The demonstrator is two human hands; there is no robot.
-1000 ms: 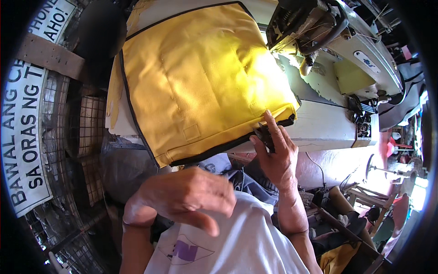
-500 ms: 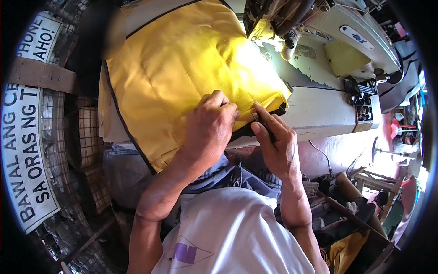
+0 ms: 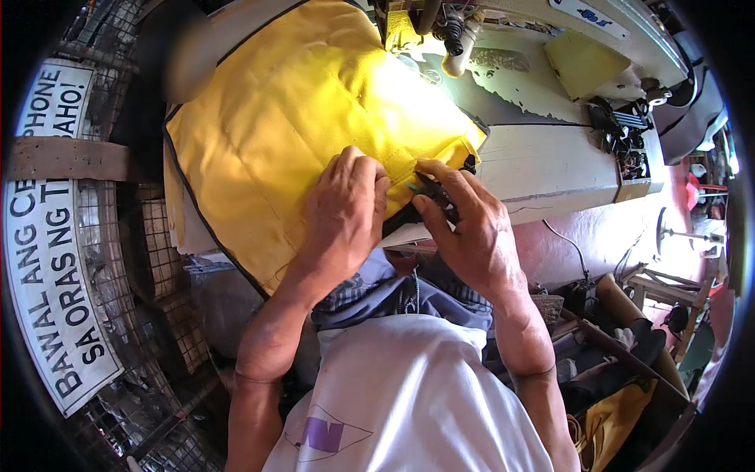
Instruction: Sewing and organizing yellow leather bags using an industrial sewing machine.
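A yellow fabric piece [image 3: 259, 134] with black edging lies across the sewing table, its near edge close to my lap. My left hand [image 3: 343, 208] is closed on the fabric near that edge, its fingers bent and pressed together; the fingertips are partly hidden. Just right of it, my right hand [image 3: 470, 224] grips small dark thread snips [image 3: 434, 191] between thumb and fingers, at the fabric's edge beside a stitched yellow flap [image 3: 456, 153]. Most of the snips is hidden by the fingers.
A sewing machine [image 3: 621, 39] stands at the far right on its worn table [image 3: 543, 161]. Its lamp [image 3: 458, 57] brightly lights the fabric. To the left are wire mesh and a white sign [image 3: 59, 299]. More yellow fabric [image 3: 617, 421] lies low at the right.
My left fingers have drawn back slightly to the left. My right hand, with the snips, has shifted and turned a little at the fabric edge. The whole view has also shifted.
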